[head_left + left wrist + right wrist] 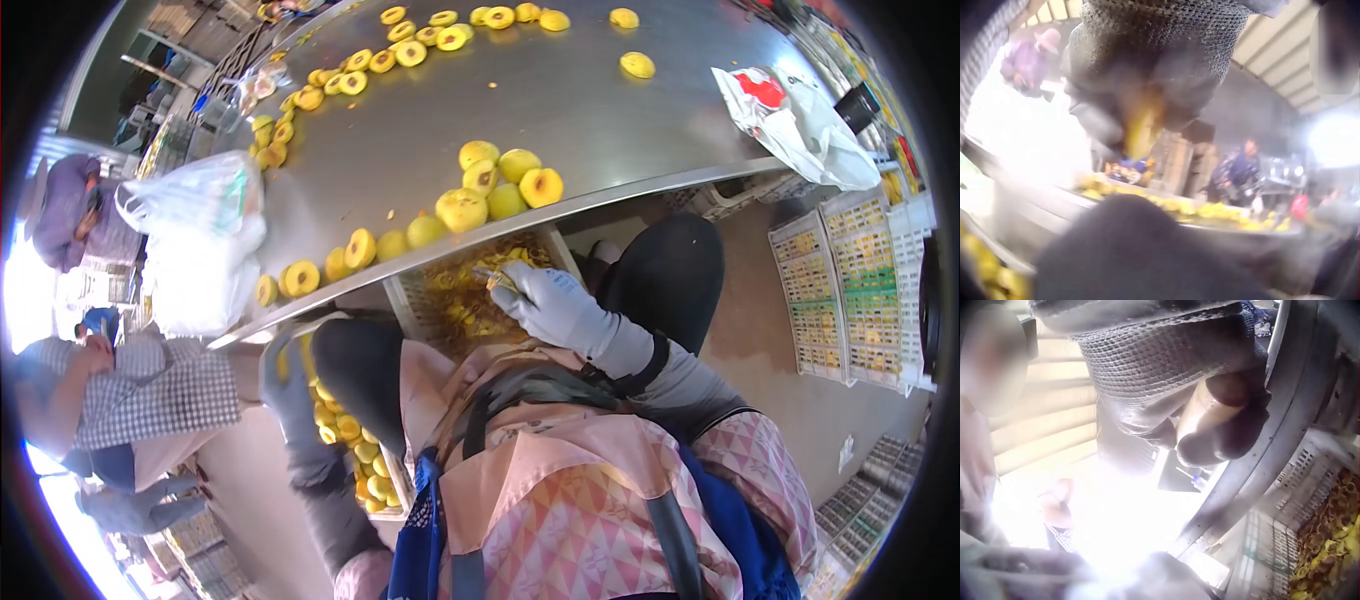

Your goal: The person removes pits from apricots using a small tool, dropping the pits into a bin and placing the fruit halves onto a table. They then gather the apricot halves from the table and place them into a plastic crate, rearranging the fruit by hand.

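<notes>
**Right fingers [1230,440] round a pale handle [1200,414], left fingers [1099,124] on a yellow peach piece [1143,132], hands well apart**

Right hand [555,305]: gloved, fingers curled about the handle. Right wrist view shows it as a pale cylinder, probably wood. Long axis slants there, from the curl of the fingers toward the picture's lower left. In the head view the fingertips face left; a small greyish tip seems to stick out past them, shape too small to tell.

Left hand [285,392]: gloved, pinching the peach piece. Blurred; half or whole, cannot tell. In the left wrist view it juts below the fingertips, longer side roughly up and down.

Key relation: the piece lies off to the left of the handle, with the left knee [358,375] between the two hands. Fruit on one side, tool on the other. My reading: bringing them together would mean clearing that knee; the tool hand faces roughly the right way.

Nearby: right hand is over a scrap crate [405,308], just below the edge of the steel table [400,130]. Peach pile [490,185] at that edge sits nearer the right hand; the near end of the row of halves [301,278] lies nearer the left. A fruit crate [401,482] stands beside the left forearm [335,505].
</notes>
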Demonstrator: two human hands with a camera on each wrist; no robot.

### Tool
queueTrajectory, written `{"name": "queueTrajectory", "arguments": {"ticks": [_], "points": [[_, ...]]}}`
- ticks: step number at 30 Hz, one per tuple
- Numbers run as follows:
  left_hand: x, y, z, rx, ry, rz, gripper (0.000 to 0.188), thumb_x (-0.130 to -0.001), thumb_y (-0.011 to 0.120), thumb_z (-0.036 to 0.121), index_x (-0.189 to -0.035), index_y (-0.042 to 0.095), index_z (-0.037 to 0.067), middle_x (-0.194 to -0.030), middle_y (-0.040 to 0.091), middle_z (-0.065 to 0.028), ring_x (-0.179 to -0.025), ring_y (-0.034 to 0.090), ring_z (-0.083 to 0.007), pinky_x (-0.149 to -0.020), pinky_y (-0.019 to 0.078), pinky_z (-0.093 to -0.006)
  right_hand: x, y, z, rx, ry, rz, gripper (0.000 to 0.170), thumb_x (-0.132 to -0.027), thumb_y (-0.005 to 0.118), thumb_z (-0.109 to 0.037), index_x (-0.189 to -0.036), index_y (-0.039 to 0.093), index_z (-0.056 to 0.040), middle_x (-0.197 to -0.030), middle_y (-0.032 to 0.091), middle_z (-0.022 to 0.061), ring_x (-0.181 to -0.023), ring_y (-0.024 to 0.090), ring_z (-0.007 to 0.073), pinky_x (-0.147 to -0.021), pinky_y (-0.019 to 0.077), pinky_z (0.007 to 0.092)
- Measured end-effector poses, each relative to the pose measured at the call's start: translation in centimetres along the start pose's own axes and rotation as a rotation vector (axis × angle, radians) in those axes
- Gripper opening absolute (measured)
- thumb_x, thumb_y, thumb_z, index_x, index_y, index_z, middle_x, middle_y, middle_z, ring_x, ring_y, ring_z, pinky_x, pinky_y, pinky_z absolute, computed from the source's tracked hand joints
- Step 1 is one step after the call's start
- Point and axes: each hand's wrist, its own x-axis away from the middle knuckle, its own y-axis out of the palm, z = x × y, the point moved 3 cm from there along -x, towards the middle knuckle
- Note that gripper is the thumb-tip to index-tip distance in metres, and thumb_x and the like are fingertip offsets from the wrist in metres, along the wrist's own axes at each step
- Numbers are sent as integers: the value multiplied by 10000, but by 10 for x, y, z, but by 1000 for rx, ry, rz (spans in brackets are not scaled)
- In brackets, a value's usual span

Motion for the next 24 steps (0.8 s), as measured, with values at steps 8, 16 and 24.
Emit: {"name": "queueTrajectory", "arguments": {"ticks": [8,16,24], "points": [[-65,40,43,-316,-18,-216,391,-922,709,232,-1270,657,60,-1243,658,-176,-1134,637,-298,-973,506,-392,3,-13,-5,-67,54,-19,347,-995,586,-373,-1051,617,-32,-863,684,225,-791,670,415,-711,525,499],[-127,285,162,-467,170,-739,568,-855,684,529,-1181,693,65,-1181,696,-146,-1101,658,-321,-968,504,-432,-6,-37,0,-140,183,-28,382,-1005,565,-362,-1168,564,-17,-890,661,238,-838,659,423,-742,505,493],[-106,235,142,518,-377,-783,407,-884,735,199,-1237,603,44,-936,680,-55,-779,651,-120,-638,517,-257,-30,-52,-11,-371,2,168,286,-1020,573,-234,-1210,550,-21,-809,637,174,-755,656,370,-670,500,437]]}}
